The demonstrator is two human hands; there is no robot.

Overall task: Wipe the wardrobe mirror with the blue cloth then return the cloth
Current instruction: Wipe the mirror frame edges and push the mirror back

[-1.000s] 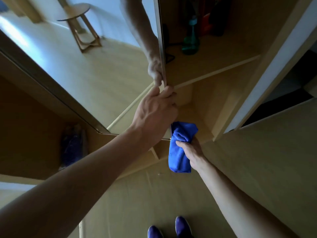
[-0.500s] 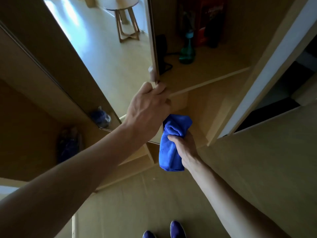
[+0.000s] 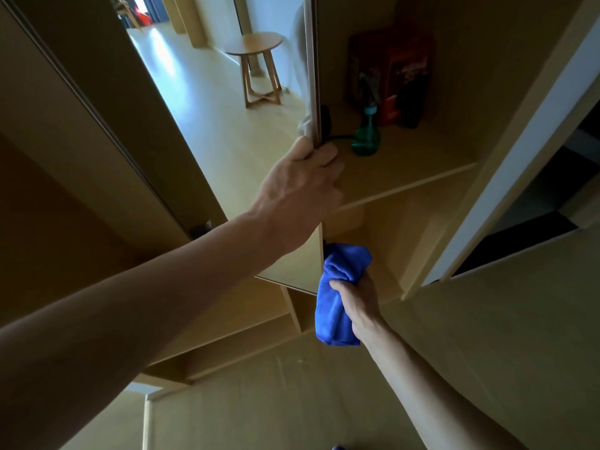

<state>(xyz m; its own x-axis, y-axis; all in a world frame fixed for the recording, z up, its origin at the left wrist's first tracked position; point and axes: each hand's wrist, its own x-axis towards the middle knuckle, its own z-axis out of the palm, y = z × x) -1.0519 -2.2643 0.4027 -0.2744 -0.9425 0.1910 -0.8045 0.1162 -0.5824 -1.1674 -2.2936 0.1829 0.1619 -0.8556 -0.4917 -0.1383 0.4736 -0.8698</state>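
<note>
- A green spray bottle stands on a wooden shelf.
- A red box stands behind the bottle, at the shelf's back.
- A round wooden stool stands on pale floor.

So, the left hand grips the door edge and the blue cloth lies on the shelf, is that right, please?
Not quite: the head view shows the cloth gripped in the right hand, below the shelf. The left hand does grip the door edge.
</note>
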